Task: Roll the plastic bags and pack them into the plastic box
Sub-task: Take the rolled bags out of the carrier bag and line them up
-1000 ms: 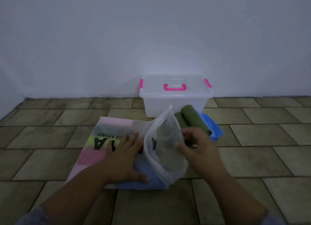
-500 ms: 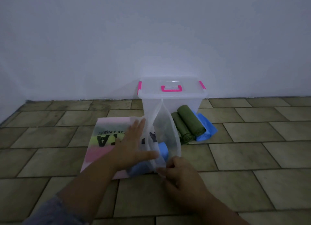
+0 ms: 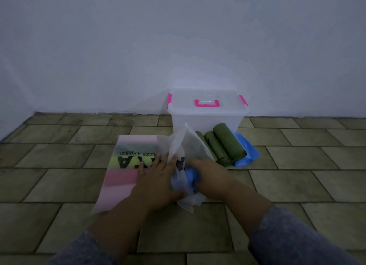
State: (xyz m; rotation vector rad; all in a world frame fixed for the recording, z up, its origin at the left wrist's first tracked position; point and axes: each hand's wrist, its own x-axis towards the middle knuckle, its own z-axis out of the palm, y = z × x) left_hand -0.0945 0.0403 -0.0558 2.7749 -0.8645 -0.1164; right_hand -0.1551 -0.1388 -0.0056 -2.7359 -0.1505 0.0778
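Head view: the left hand (image 3: 158, 177) lies flat, fingers straight and slightly spread, on the pink printed bag (image 3: 126, 177), thumb against the translucent white bag (image 3: 190, 144), whose far end stands up loose. The right hand (image 3: 212, 177) curls over a blue bundle (image 3: 191, 175) wrapped in that bag, on the floor near the person. To roll well, I judge, push air toward the loose far end, keep edges aligned and turns tight, and let the left palm pin the sheet. Right fingertips are hidden behind the bundle. Far off by the wall stands the plastic box (image 3: 206, 120), lid on, its contents unreadable; green rolls (image 3: 227, 144) and a blue roll (image 3: 247, 155) lie just before it. Dim light blurs the print.
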